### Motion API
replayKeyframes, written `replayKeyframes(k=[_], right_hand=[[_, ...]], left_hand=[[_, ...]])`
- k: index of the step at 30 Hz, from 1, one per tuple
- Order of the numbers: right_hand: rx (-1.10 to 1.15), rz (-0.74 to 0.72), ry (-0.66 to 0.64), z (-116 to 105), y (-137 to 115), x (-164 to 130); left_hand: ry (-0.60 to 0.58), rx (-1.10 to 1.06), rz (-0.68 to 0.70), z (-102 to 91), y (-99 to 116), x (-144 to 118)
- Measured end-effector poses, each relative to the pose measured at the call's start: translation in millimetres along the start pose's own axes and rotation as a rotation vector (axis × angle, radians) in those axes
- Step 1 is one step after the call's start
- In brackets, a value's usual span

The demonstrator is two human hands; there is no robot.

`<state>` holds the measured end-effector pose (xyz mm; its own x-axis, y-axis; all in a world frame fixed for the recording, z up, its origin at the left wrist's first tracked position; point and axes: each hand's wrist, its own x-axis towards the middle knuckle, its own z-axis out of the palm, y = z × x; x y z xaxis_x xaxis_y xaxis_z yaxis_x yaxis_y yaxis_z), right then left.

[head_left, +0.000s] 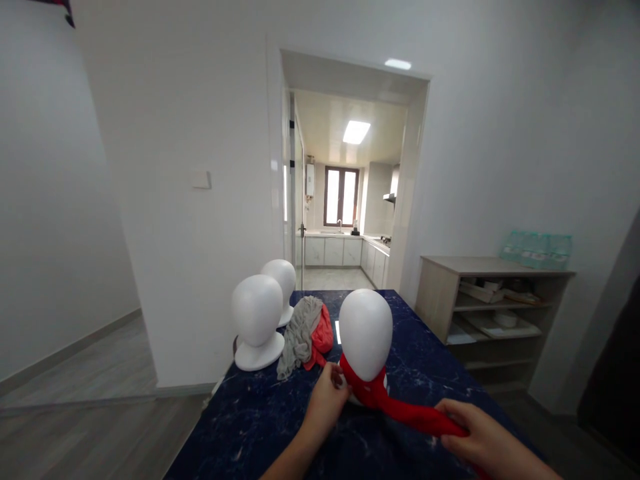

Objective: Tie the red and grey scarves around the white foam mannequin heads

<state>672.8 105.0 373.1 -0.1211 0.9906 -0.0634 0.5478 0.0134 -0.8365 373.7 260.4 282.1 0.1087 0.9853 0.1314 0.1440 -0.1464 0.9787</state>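
Note:
A white foam mannequin head (365, 333) stands on the dark blue marbled table (260, 420) right in front of me. A red scarf (400, 408) is wrapped around its neck and trails off to the right. My left hand (326, 399) pinches the scarf at the left side of the neck. My right hand (483, 435) grips the scarf's free end near the table's right edge, with the cloth stretched between neck and hand.
Two more white mannequin heads (257, 320) (281, 280) stand at the table's far left. A grey cloth (299, 333) and an orange-red cloth (323, 333) lie heaped beside them. A wooden shelf unit (493, 313) stands to the right; a kitchen doorway (345, 220) opens ahead.

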Motion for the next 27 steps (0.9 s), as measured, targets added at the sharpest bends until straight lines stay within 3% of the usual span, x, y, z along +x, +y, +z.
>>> replayKeyframes(k=[2,4,7,11,14,17,19,21,25,27], right_hand=[[0.014,0.015,-0.014,-5.4,-2.1,1.9],[0.006,0.017,-0.022,-13.3,-0.5,4.7],[-0.056,0.078,-0.062,-39.6,8.4,11.9],[-0.131,0.161,-0.082,-105.1,27.5,32.6],[-0.067,0.181,0.05,-156.2,43.0,58.8],[-0.203,0.171,0.379,-174.2,57.4,89.1],[-0.354,0.103,0.593,-153.3,65.5,106.5],[-0.405,-0.028,0.679,-104.3,69.6,119.3],[-0.179,-0.368,0.454,33.4,54.5,133.6],[-0.008,-0.443,0.409,89.2,36.5,141.5]], left_hand=[[-0.016,0.196,0.178,-11.9,-1.5,6.1],[-0.125,0.279,0.279,-18.6,-3.7,9.0],[-0.179,0.3,0.288,-19.4,-8.7,9.7],[-0.127,0.319,0.236,-15.3,-14.3,8.8],[-0.115,0.287,0.212,-14.1,-13.5,7.3],[-0.102,0.244,0.215,-14.3,-10.8,5.1],[-0.097,0.24,0.225,-14.7,-10.1,3.7],[-0.103,0.251,0.228,-15.0,-10.6,2.6],[-0.115,0.283,0.246,-14.9,-12.6,1.7],[-0.118,0.302,0.27,-14.7,-12.7,1.6]])
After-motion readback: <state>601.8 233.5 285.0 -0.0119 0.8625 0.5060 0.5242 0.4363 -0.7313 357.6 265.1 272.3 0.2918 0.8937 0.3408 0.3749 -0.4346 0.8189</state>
